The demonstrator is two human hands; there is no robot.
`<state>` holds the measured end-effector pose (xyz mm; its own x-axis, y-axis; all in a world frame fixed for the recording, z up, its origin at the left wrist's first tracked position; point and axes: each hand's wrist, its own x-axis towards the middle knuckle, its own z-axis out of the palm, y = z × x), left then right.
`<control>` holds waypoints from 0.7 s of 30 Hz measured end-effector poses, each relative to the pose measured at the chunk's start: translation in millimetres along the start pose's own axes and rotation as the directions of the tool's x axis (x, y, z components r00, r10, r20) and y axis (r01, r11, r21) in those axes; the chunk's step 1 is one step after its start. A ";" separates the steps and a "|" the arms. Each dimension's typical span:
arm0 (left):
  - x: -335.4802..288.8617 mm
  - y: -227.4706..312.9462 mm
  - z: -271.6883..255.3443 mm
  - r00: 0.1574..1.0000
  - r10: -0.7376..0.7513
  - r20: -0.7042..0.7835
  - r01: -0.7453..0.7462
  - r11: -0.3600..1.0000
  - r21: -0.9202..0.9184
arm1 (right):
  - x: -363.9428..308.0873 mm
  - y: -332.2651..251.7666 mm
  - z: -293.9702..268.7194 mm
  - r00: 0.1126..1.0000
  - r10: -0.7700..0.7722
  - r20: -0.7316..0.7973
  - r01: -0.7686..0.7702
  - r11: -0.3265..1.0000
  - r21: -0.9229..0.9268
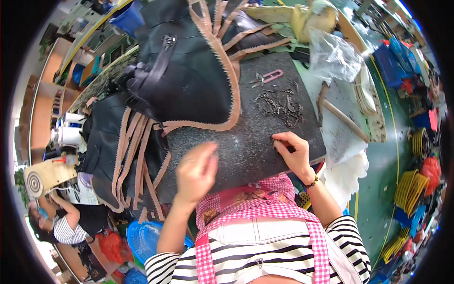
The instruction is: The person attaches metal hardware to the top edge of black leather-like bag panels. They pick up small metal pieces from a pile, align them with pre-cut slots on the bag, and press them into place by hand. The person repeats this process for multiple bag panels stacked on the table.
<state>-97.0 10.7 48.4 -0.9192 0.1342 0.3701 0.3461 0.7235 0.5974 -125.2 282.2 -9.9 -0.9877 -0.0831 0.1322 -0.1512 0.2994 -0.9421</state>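
I look down on a cluttered workshop counter (pixel 336 142), its middle covered by a dark, matte slab (pixel 236 158) flecked with pale specks. A green floor (pixel 373 180) with painted yellow lines runs along my right, where yellow plastic baskets (pixel 410 189) and a crumpled red bag (pixel 431 170) are gathered. Off to my left is a co-worker (pixel 70 227) in a striped top, and a blue perforated basket (pixel 142 236) is near the counter's close left corner.

Across the slab's far left lies a smooth black leather-like piece (pixel 189 94), round-cornered, softly shiny and edged with tan zigzag-cut trim (pixel 234 87). Beside it, narrow tan strips (pixel 132 151) drape over more black material. On the slab's far right I see a loose tangle of small, curled, dark metal pieces (pixel 286 106), with pink-handled snips (pixel 273 75) just beyond. To the right of the slab, a wooden-handled hammer (pixel 345 118) lies slantwise near a clear, crinkled plastic bag (pixel 333 57).

My right hand (pixel 294 150) is low over the slab, nearer me than the metal tangle; its fingers are pinched narrow around a small dark piece (pixel 274 139), too small for me to identify. My left hand (pixel 195 165) is blurred, its fingers near the black piece's trimmed lower edge; I cannot tell whether they hold anything.
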 end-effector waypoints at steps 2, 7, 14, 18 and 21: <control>17.6 10.3 43.7 0.960 0.201 0.197 -0.204 0.979 -0.007 | -3.9 4.3 -6.7 0.991 0.071 -0.111 -0.069 0.997 0.016; 72.7 3.5 127.2 0.936 0.273 0.221 -0.299 0.949 0.096 | -1.8 15.0 -18.6 0.981 -0.046 -0.186 0.019 0.990 -0.142; 72.6 -23.8 136.2 0.987 0.163 0.004 -0.162 0.980 -0.112 | 0.8 12.2 -15.3 0.981 -0.075 -0.178 0.033 0.973 -0.228; 69.7 -17.8 131.9 0.979 -0.183 0.088 0.202 0.841 -0.502 | 3.6 10.2 -15.8 0.988 -0.089 -0.128 0.055 0.967 -0.249; 72.1 -22.9 140.8 0.954 -0.268 0.138 0.283 0.639 -0.715 | 10.7 4.5 -11.4 0.987 -0.117 -0.113 0.085 0.962 -0.258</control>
<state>-197.7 99.2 -38.8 -0.9951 0.0277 0.0947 0.0951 0.0157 0.9953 -136.8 293.5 -9.2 -0.9611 -0.0097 0.2759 -0.2394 0.5264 -0.8158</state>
